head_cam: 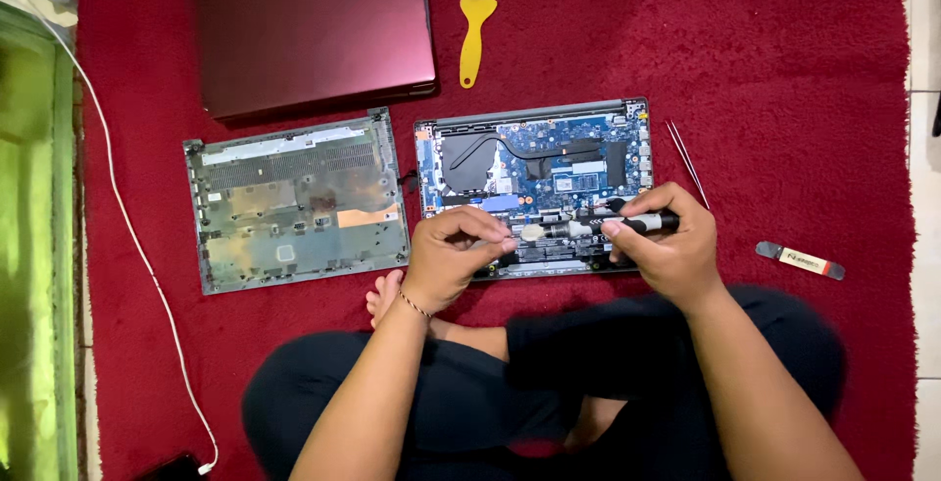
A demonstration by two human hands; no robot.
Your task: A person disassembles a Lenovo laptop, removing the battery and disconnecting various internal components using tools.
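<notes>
An opened laptop [534, 162] lies bottom-up on the red carpet, its blue circuit board, heat pipe and fan exposed. My right hand [665, 246] grips a black and silver screwdriver [627, 223] lying nearly flat, tip pointing left over the laptop's near part. My left hand [453, 251] is at that tip, fingers pinched together around it or a small part; what it pinches is hidden. The removed grey bottom cover [294, 202] lies inside-up to the left of the laptop.
A closed dark red laptop [309, 25] lies at the back left, a yellow plastic pry tool [473, 38] beside it. Metal tweezers [688, 162] and a small flat tool [801, 260] lie right of the open laptop. A white cable [127, 236] runs along the left. My crossed legs fill the foreground.
</notes>
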